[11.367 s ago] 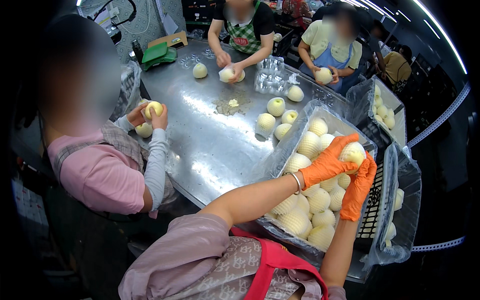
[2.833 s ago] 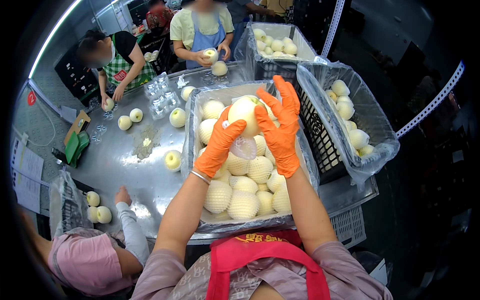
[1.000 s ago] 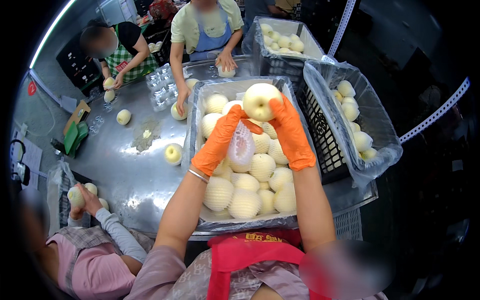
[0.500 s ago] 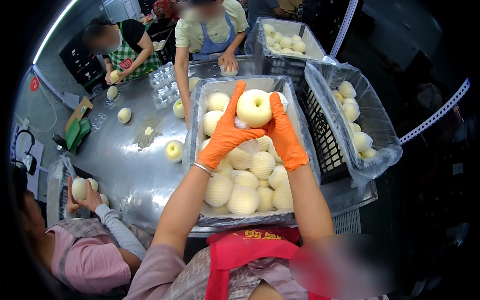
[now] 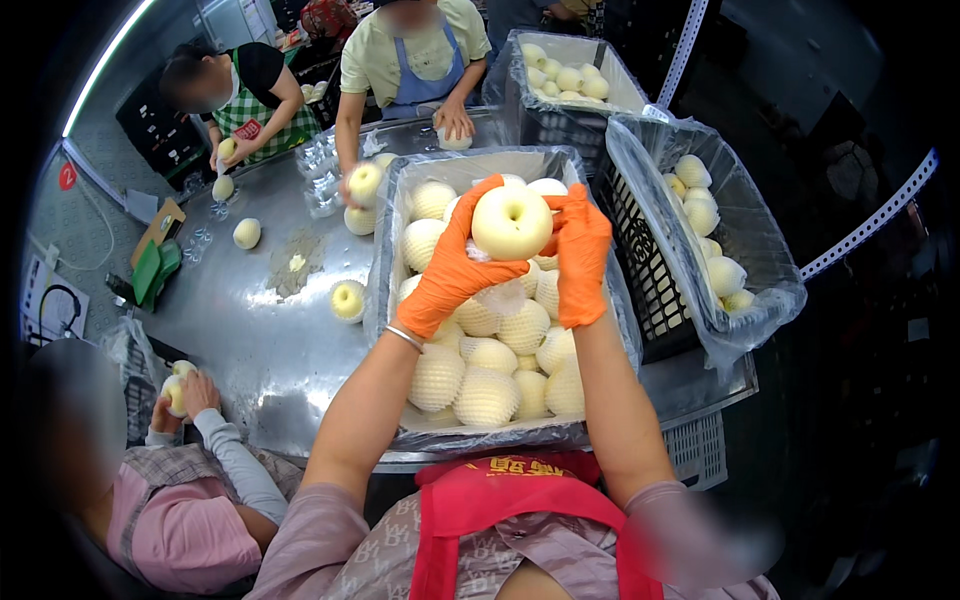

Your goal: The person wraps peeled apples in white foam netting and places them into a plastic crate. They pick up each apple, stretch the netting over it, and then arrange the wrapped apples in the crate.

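Orange-gloved left grip (image 5: 452,272) closed on a smooth, rounded, pale-yellow fruit (image 5: 512,219) above a plastic-lined crate (image 5: 490,440); dimpled end facing the camera, long axis indeterminate. Right grip (image 5: 583,258) alongside, closure unclear.

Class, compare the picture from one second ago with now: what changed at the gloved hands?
The pale fruit has moved slightly down and left, and the left hand has risen to curve around it. The right hand has eased off to its right side; contact is unclear. The lined crate stayed put.
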The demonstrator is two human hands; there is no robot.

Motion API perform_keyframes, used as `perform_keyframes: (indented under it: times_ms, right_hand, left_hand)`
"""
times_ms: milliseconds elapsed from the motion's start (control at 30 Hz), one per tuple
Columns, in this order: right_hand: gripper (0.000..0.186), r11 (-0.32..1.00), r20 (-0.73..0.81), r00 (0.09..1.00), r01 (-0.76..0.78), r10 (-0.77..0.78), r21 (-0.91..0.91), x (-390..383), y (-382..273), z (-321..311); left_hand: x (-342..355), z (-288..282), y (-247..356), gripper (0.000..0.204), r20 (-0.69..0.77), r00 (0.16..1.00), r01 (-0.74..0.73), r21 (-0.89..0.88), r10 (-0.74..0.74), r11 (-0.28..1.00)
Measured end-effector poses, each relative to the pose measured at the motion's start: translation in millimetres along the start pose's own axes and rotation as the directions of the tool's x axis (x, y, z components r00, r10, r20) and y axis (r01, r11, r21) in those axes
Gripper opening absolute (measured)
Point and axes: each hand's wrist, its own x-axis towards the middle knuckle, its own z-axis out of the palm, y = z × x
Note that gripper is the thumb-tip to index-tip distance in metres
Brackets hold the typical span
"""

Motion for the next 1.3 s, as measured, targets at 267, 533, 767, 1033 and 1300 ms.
perform_keyframes:
  times_ms: [267, 533, 767, 1033, 1300]
  right_hand:
    - [0.039, 0.975, -0.011, 0.979, 0.2, -0.202, -0.102, 12, 3, -10]
    - [0.047, 0.903, 0.186, 0.962, 0.253, -0.198, -0.347, -19, -21, 10]
    - [0.045, 0.854, 0.144, 0.938, 0.345, -0.314, -0.389, -23, -3, 20]
    - [0.047, 0.645, -0.144, 0.765, 0.407, -0.628, -0.647, 20, 15, -14]
    - [0.093, 0.759, 0.284, 0.913, 0.403, -0.294, -0.511, -15, -2, 12]
  left_hand:
    - [2, -5, 0, 0.109, -0.074, 0.996, 0.032, -0.117, -0.04, 0.993]
    - [3, -3, -9, 0.11, -0.113, 0.988, -0.101, 0.047, 0.105, 0.994]
    - [3, -3, -14, 0.111, -0.169, 0.978, -0.101, 0.116, 0.119, 0.988]
    - [6, -4, -6, 0.11, -0.165, 0.98, -0.102, 0.042, 0.108, 0.994]
    - [-1, -1, -1, 0.098, -0.058, 0.98, -0.138, 0.48, 0.189, 0.866]
